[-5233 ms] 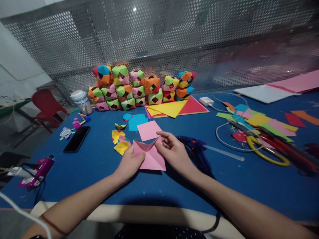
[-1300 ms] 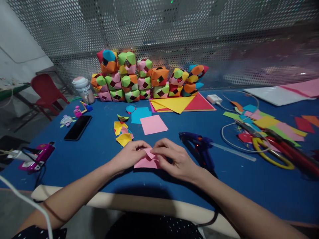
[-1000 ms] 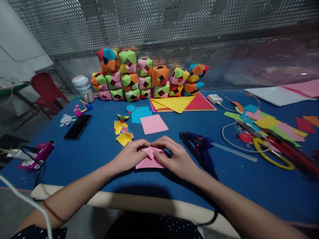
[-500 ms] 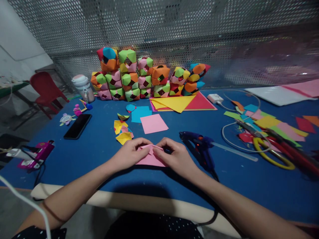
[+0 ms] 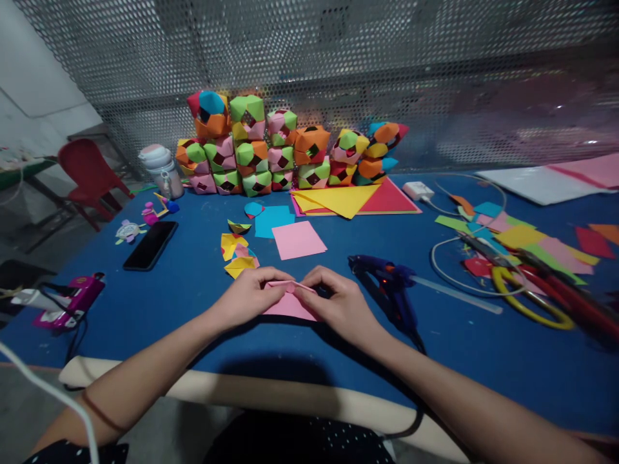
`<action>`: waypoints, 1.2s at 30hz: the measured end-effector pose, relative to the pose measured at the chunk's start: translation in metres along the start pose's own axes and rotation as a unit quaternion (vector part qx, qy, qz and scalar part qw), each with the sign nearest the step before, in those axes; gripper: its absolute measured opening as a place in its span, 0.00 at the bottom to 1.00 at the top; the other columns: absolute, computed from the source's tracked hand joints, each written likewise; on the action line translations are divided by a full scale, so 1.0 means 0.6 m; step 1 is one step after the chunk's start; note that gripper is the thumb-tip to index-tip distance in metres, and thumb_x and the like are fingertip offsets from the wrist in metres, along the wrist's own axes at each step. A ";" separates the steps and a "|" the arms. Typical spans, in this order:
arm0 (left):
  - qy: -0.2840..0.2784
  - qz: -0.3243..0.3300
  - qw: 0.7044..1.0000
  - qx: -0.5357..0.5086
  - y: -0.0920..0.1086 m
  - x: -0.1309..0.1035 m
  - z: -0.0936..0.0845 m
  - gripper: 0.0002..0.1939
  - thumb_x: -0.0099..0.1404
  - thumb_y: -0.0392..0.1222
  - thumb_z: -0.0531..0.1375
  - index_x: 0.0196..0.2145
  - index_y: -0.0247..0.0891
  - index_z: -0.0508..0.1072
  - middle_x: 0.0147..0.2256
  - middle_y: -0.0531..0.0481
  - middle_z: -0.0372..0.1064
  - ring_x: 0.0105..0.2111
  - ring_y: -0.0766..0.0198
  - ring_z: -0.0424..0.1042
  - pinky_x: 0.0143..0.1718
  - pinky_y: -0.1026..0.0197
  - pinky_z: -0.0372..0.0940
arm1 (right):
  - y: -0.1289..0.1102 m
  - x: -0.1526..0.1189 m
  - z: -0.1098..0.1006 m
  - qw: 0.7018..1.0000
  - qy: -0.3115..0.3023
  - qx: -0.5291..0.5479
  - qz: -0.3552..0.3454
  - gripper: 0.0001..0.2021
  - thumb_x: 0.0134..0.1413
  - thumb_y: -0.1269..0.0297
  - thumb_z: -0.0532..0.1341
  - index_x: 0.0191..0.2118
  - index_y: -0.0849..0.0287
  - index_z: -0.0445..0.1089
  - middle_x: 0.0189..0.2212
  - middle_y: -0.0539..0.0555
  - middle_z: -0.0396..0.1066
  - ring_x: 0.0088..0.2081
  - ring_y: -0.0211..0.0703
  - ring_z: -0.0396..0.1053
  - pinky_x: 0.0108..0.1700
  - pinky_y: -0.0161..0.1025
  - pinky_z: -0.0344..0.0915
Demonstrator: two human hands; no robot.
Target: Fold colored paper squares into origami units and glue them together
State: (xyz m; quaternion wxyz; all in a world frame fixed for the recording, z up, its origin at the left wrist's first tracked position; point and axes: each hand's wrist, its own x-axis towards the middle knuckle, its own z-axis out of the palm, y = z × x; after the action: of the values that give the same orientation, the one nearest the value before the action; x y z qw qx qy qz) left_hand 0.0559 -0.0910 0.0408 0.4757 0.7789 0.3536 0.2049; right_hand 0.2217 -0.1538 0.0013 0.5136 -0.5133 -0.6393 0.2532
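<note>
Between my two hands is a piece of pink paper [image 5: 290,310], bent over along its far edge just above the table. My left hand [image 5: 246,298] pinches its left side, thumb on top and fingers behind. On the right side my right hand [image 5: 341,301] grips the same paper in the same way, its thumb close to the other one. Beyond the hands lie a flat pink square sheet [image 5: 300,240] and a blue sheet [image 5: 273,221]. Folded yellow paper pieces [image 5: 240,265] rest just past my left hand.
A glue gun [image 5: 387,277] with a clear stick lies to the right. Further right are paper scraps [image 5: 522,235] and yellow-handled scissors [image 5: 532,309]. Stacked paper cubes [image 5: 254,158] line the back. A phone [image 5: 151,245] and a purple power strip [image 5: 80,299] are on the left.
The near part of the pink paper sits slightly higher and further left. Both thumbs have shifted a little along its fold; the hands otherwise stay in place.
</note>
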 end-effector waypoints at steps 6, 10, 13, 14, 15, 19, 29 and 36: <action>-0.015 0.011 1.000 -0.012 -0.001 -0.001 0.002 0.12 0.59 0.41 0.56 0.38 0.38 0.76 0.37 0.47 0.74 0.35 0.62 0.69 0.35 0.62 0.63 | 0.004 0.002 0.000 1.000 -0.005 0.028 -0.013 0.07 0.53 0.65 0.59 0.26 0.59 0.67 0.24 0.50 0.67 0.27 0.38 0.65 0.30 0.36 0.61; -0.007 0.034 0.999 -0.011 -0.006 -0.002 0.005 0.12 0.60 0.42 0.55 0.36 0.37 0.77 0.36 0.46 0.74 0.34 0.61 0.70 0.36 0.62 0.62 | 0.004 0.001 0.001 0.999 -0.017 0.031 -0.008 0.06 0.53 0.65 0.59 0.26 0.59 0.68 0.24 0.50 0.67 0.27 0.38 0.65 0.31 0.36 0.62; 0.002 0.014 0.999 -0.029 -0.012 0.001 0.006 0.12 0.60 0.42 0.55 0.35 0.38 0.77 0.34 0.47 0.75 0.35 0.61 0.70 0.36 0.62 0.63 | 0.000 0.002 -0.001 1.000 -0.020 0.013 0.015 0.03 0.50 0.66 0.61 0.31 0.59 0.70 0.28 0.51 0.70 0.30 0.39 0.67 0.33 0.36 0.63; 0.008 0.000 0.999 -0.039 -0.014 0.002 0.006 0.12 0.60 0.43 0.56 0.35 0.38 0.77 0.34 0.47 0.75 0.34 0.61 0.70 0.35 0.62 0.63 | -0.002 0.002 -0.002 0.999 -0.018 0.006 0.027 0.04 0.49 0.66 0.61 0.33 0.59 0.70 0.29 0.51 0.71 0.31 0.39 0.67 0.34 0.36 0.63; 0.015 -0.014 0.999 -0.048 -0.016 0.004 0.005 0.11 0.60 0.43 0.56 0.35 0.37 0.77 0.33 0.48 0.75 0.33 0.62 0.70 0.33 0.62 0.62 | -0.004 0.003 -0.003 0.999 -0.017 0.001 0.039 0.05 0.49 0.66 0.61 0.34 0.59 0.70 0.29 0.51 0.71 0.31 0.39 0.67 0.33 0.36 0.63; 0.033 -0.046 0.997 -0.046 -0.017 0.007 0.004 0.11 0.58 0.43 0.58 0.32 0.34 0.76 0.30 0.48 0.73 0.29 0.64 0.68 0.30 0.63 0.61 | -0.010 0.007 -0.007 0.997 -0.018 0.001 0.079 0.06 0.51 0.65 0.58 0.30 0.60 0.71 0.25 0.51 0.71 0.27 0.38 0.66 0.29 0.35 0.62; -0.017 -0.044 0.998 -0.047 -0.017 0.005 0.009 0.13 0.59 0.45 0.57 0.36 0.34 0.76 0.36 0.46 0.74 0.35 0.62 0.69 0.37 0.62 0.62 | -0.017 0.011 -0.010 0.991 -0.041 0.017 0.124 0.07 0.48 0.65 0.58 0.24 0.61 0.70 0.20 0.49 0.68 0.24 0.36 0.63 0.28 0.33 0.59; -0.003 -0.079 0.996 -0.048 -0.023 0.008 0.007 0.13 0.58 0.46 0.58 0.33 0.34 0.76 0.33 0.47 0.74 0.32 0.64 0.68 0.33 0.64 0.61 | -0.017 0.014 -0.015 0.989 -0.080 0.033 0.121 0.09 0.50 0.65 0.56 0.30 0.60 0.73 0.26 0.51 0.73 0.27 0.38 0.66 0.30 0.35 0.61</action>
State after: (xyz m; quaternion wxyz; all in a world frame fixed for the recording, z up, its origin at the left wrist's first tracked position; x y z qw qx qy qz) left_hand 0.0573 -0.0858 0.0265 0.5281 0.7255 0.4026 0.1807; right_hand 0.2264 -0.1515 0.0163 0.4425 -0.5479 -0.6029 0.3749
